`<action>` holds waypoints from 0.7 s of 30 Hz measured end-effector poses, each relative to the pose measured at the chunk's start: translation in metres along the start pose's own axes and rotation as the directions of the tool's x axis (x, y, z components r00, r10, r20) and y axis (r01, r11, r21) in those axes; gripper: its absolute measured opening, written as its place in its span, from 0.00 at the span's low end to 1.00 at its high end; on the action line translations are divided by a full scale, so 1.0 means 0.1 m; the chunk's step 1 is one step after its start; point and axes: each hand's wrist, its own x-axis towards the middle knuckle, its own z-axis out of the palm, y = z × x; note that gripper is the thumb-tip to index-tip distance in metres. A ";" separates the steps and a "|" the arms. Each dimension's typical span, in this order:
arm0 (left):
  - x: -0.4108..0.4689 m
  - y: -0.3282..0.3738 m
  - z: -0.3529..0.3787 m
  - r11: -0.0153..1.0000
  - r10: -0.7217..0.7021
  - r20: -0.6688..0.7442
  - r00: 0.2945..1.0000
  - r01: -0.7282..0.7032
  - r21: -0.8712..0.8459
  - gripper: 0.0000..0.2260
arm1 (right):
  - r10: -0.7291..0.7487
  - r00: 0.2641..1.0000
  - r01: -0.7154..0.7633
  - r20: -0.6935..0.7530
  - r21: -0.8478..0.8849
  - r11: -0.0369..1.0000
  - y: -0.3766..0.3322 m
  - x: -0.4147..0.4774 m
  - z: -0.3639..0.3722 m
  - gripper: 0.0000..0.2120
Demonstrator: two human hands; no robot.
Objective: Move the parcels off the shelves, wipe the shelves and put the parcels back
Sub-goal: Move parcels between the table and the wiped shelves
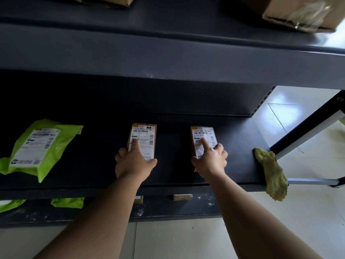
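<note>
Two small brown box parcels with white labels lie flat on the dark middle shelf (242, 146). My left hand (133, 161) grips the near end of the left box parcel (144, 135), forefinger stretched over its label. My right hand (211, 157) holds the right box parcel (202, 136) the same way. A lime-green bag parcel (40, 146) with a white label lies further left on the same shelf. A yellow-green cloth (272, 172) hangs over the shelf's right front corner.
Cardboard boxes (298, 12) stand on the upper shelf. On the bottom shelf (196, 206) lie more green bags (68, 201) and small brown parcels (182, 197). A metal frame leg (306, 128) slants at the right over a pale tiled floor (308, 212).
</note>
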 end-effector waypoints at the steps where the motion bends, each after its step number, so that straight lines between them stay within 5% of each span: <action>1: 0.00 -0.01 0.00 1.000 0.004 0.004 1.000 -0.004 0.004 0.43 | -0.008 1.000 0.008 0.002 -0.011 1.000 0.00 0.00 0.00 0.29; 10: -0.15 -0.05 -0.10 1.000 -0.012 0.031 0.999 0.013 -0.026 0.45 | -0.109 0.994 0.112 0.031 -0.116 0.987 0.01 -0.12 -0.10 0.35; 16: -0.46 -0.12 -0.50 0.999 -0.024 0.030 0.999 0.023 0.042 0.26 | -0.202 0.974 0.211 0.106 -0.075 0.975 -0.13 -0.56 -0.35 0.29; 21: -0.90 -0.41 -1.02 0.998 -0.007 0.193 0.981 0.020 -0.064 0.13 | -0.282 0.939 0.290 0.196 -0.011 0.957 -0.39 -1.06 -0.67 0.26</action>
